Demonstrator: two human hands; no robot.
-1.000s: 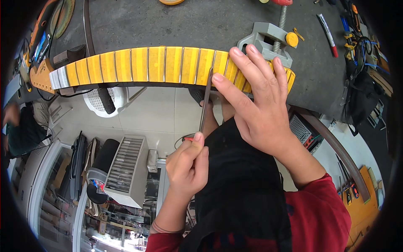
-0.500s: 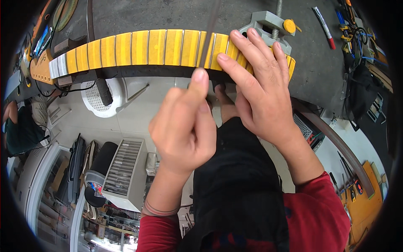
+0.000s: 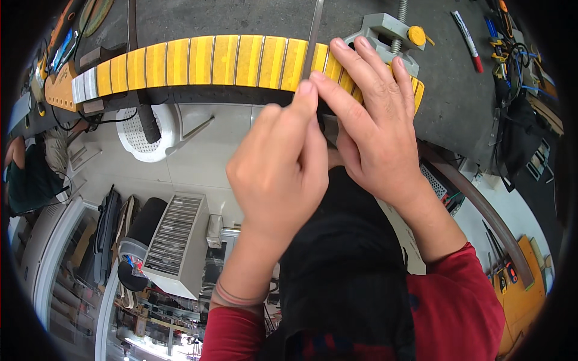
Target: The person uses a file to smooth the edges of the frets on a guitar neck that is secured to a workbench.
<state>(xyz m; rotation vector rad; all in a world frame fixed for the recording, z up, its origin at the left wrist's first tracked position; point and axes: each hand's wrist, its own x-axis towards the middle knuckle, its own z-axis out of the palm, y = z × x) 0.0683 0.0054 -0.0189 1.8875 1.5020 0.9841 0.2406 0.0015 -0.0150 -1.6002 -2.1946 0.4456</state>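
Note:
A guitar neck [image 3: 224,60] lies across the bench, its fretboard covered in yellow tape between metal frets, with grey tape by the pale wooden headstock [image 3: 61,93]. My left hand [image 3: 277,162] is closed round a thin metal file [image 3: 311,42], which reaches away from me over the frets toward the right part of the neck. My right hand [image 3: 379,120] has its fingers stretched over the neck's right end, fingertips on the tape, index fingertip close beside the file. A grey clamp [image 3: 380,25] with a yellow knob stands just behind that end.
The dark bench [image 3: 457,108] holds a marker [image 3: 466,42] and tangled tools [image 3: 506,54]. Below are a white stool [image 3: 129,138], a ribbed metal box [image 3: 174,237] and an orange board [image 3: 524,313] with tools. Another person [image 3: 27,180] is at the far left.
My left hand has pushed the file away from me across the neck, moving up and slightly right. The neck and my right hand sit higher in the picture.

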